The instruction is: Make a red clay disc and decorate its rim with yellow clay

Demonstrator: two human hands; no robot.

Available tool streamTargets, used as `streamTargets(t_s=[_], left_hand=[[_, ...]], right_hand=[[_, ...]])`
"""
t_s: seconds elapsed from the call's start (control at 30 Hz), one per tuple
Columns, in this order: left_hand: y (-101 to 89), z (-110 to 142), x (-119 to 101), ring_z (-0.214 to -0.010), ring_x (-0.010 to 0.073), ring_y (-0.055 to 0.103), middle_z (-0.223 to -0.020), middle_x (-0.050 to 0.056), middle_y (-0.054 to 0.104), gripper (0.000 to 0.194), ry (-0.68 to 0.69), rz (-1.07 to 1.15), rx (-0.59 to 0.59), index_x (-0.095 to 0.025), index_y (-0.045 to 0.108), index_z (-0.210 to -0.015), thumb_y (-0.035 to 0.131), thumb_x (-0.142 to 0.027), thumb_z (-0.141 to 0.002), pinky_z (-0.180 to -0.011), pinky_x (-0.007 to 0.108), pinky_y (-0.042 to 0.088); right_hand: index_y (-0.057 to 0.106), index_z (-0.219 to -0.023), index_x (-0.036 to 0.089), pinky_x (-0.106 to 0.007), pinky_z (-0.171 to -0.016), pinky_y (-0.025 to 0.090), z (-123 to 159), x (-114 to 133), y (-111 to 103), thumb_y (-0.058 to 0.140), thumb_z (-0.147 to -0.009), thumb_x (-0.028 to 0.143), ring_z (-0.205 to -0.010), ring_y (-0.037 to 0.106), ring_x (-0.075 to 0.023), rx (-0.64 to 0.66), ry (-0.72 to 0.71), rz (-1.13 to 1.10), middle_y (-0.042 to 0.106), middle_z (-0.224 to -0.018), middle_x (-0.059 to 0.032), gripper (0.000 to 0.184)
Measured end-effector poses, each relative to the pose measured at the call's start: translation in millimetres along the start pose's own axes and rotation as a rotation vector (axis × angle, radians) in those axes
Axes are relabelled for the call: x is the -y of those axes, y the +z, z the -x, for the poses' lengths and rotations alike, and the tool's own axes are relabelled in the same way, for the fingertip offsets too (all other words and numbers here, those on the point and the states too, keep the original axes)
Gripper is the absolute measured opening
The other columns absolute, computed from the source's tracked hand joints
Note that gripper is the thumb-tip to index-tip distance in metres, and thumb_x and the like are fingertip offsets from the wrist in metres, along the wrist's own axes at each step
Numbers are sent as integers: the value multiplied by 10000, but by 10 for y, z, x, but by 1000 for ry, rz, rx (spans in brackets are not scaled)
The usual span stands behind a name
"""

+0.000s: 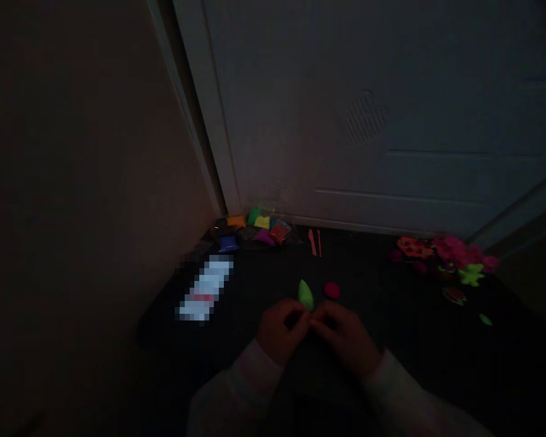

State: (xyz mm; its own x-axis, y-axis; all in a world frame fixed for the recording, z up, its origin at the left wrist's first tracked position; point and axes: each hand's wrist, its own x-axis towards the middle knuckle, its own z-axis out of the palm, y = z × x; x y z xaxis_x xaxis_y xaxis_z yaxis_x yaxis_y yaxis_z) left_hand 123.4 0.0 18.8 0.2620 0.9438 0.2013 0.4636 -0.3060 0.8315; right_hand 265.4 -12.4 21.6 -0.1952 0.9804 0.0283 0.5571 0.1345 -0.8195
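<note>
In dim light, a bright green leaf-shaped piece of clay [305, 295] points upward from between my fingertips. My left hand [279, 331] pinches its lower end, thumb and fingers closed. From the other side my right hand [346, 337] meets it, its fingers also pinched at the base of the green piece. The fingertips hide that lower end. Just beyond my right hand lies a small dark-pink round clay disc [332, 290] on the dark tabletop [255, 285].
Bags of coloured clay [264, 229] lie at the back left, beside a pink plastic knife [312, 242] and a thin pink stick [319, 243]. A blurred-out bright phone-like rectangle [207, 288] sits left. Pink shapes [459, 252], a yellow-green figure [472, 275] and a small green leaf [485, 319] are right.
</note>
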Motion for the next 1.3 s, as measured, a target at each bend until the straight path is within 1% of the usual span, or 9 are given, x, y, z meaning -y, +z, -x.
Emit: streamTargets(t_s=[0.13,0.2,0.3,0.4,0.57,0.67,0.83,1.0,1.3], left_hand=[[18,1,25,-627,107,521,-665,9,564,111,24,-39,-35,-154,540,-683,439,-195,-704,-592,210,402],[28,0,37,-618,105,512,-654,7,552,104,30,-58,-43,-158,530,-677,433,-185,-701,-580,210,398],[40,-1,53,-605,107,499,-638,6,537,101,34,-102,-61,-162,519,-665,428,-186,-701,-568,217,391],[48,-1,70,-617,111,504,-649,12,541,142,40,-141,-65,-162,519,-672,399,-210,-730,-582,225,390],[61,-10,99,-640,115,517,-691,14,564,148,29,-166,-67,-175,531,-725,391,-220,-735,-603,230,395],[66,-23,111,-634,115,513,-675,10,554,141,39,-181,-81,-172,526,-701,393,-211,-724,-600,229,394],[52,-30,104,-608,110,486,-637,8,520,124,54,-235,-125,-163,493,-643,391,-182,-711,-582,226,381],[41,-22,73,-594,106,472,-603,0,499,137,58,-249,-149,-169,471,-594,388,-171,-703,-569,223,370],[36,-29,68,-581,107,466,-589,-5,491,135,49,-245,-166,-171,466,-573,392,-175,-686,-567,222,367]], right_hand=[[536,-707,170,-235,-608,393,-5,1,1,449,-746,323,-657,512,-114,31,-26,-35,546,-683,-3,180],[532,-714,170,-236,-605,397,-7,5,16,430,-757,323,-658,513,-116,24,-37,-30,548,-688,-7,188],[519,-725,172,-246,-619,400,-11,3,64,415,-766,298,-675,516,-122,-30,-68,14,553,-711,-17,169],[506,-759,177,-258,-659,403,-20,-14,124,387,-780,260,-714,520,-127,-90,-133,60,560,-756,-30,147],[501,-794,189,-274,-677,407,-42,-35,180,370,-780,207,-733,514,-136,-137,-216,146,562,-786,-38,134],[496,-778,185,-284,-670,405,-57,-17,205,384,-765,186,-722,505,-143,-174,-228,199,558,-767,-37,113],[463,-739,173,-276,-642,406,-84,46,269,374,-756,158,-691,488,-140,-256,-224,210,528,-731,-48,92],[448,-728,180,-286,-654,404,-95,54,309,372,-741,131,-736,481,-151,-341,-295,218,521,-769,-61,91],[434,-723,180,-289,-673,405,-99,33,317,381,-738,135,-740,479,-151,-353,-289,227,519,-775,-62,71]])
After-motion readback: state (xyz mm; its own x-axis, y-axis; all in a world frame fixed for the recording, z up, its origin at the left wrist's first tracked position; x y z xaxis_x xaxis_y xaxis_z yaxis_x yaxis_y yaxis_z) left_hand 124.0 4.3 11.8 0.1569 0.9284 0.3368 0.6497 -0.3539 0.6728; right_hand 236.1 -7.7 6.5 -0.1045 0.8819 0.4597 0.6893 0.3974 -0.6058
